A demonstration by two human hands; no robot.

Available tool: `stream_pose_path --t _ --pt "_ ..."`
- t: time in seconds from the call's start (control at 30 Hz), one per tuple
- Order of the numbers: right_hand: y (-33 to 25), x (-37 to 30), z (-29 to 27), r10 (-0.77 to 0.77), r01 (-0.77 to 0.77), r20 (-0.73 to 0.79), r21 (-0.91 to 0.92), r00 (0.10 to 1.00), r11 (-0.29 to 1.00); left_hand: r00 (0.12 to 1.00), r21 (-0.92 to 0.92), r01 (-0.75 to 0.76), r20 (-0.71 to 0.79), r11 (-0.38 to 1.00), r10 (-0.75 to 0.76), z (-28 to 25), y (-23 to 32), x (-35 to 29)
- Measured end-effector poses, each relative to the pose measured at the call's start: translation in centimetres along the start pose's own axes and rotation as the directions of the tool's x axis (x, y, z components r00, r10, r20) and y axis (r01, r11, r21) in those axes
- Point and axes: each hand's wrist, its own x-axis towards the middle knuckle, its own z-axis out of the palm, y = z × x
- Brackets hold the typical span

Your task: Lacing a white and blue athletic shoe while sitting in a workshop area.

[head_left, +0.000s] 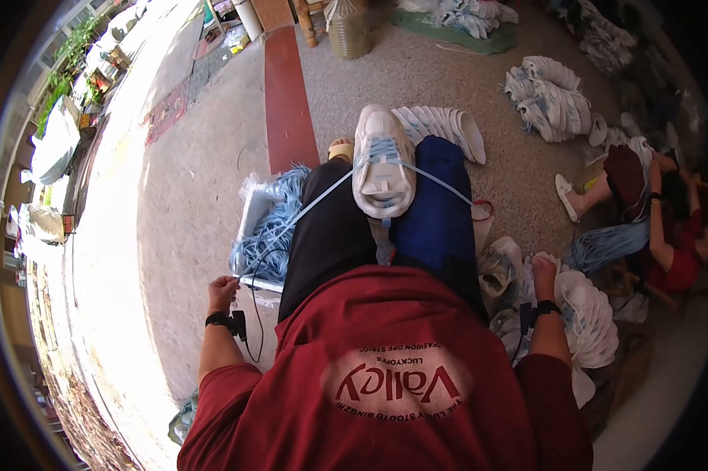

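Note:
A white sneaker (383, 184) rests between my knees, its toe pointing away from me. Light blue shoelace (383, 149) crosses its front, and both ends are drawn out taut sideways. My left hand (223, 290) is closed in a pinch on the left end, out beside the lace box. Low on the right, my right hand (544, 271) is closed in a fist. The right lace end runs straight toward it, though its last stretch is hard to make out against the pale shoes behind. Each wrist wears a black strap with a cable.
An open white box (249, 220) of loose blue laces stands by my left leg. White shoe uppers (448, 125) fan out beyond my right knee; more piles (548, 98) lie right. A co-worker (672, 251) sits at the far right. A woven sack (347, 31) stands ahead.

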Motion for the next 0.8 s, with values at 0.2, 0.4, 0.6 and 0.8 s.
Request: stream_pose_path --t 0.2,0.4,0.6,0.8 --pt "7.8 -3.4 0.0 0.016 -0.021 -0.033 -0.135 0.999 0.991 0.979 0.259 0.191 0.019 0.947 -0.203 1.5 -2.4 -0.2" --pt "3.7 -1.5 0.6 0.126 -0.099 0.139 -0.188 0.982 0.977 0.994 0.183 0.102 0.019 0.978 -0.108 4.8 3.8 0.1" --pt "-21.0 2.8 5.7 0.001 -0.335 0.714 0.328 0.700 0.883 0.751 -0.437 -0.026 0.585 0.899 0.306 12.5 18.3 -2.2" --pt "-31.1 7.2 15.9 -0.576 0.432 0.586 0.383 0.570 0.817 0.522 -0.165 -0.093 0.832 0.982 0.189 23.2 25.5 -2.2"
